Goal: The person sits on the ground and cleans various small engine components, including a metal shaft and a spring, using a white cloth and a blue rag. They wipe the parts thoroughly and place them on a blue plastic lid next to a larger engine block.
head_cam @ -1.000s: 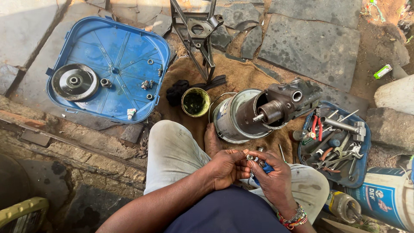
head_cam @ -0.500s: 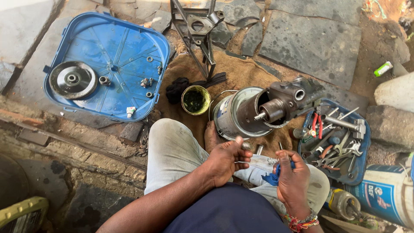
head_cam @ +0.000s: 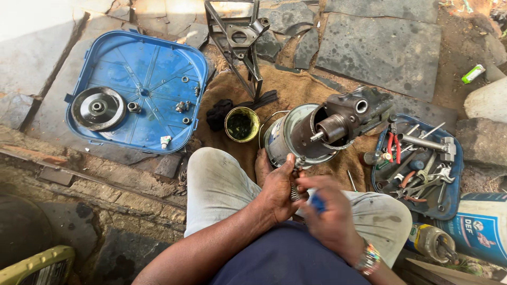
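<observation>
A small coiled metal spring [head_cam: 293, 191] is pinched by the left hand [head_cam: 278, 191], just below the grey cylindrical metal motor [head_cam: 311, 134]. A small blue-handled tool [head_cam: 317, 203] is gripped by the blurred right hand [head_cam: 330, 219], beside the spring. Right of the motor, a blue plastic tray of hand tools [head_cam: 454, 182] is seen; left of it, a round yellow-green tin [head_cam: 242, 124].

1. It was an open-air repair spot on stone paving [head_cam: 380, 47] and dirt.
2. A tool tray [head_cam: 454, 184], burlap mat [head_cam: 296, 92], grease tin [head_cam: 242, 124] and dismantled motor [head_cam: 317, 132] showed it.
</observation>
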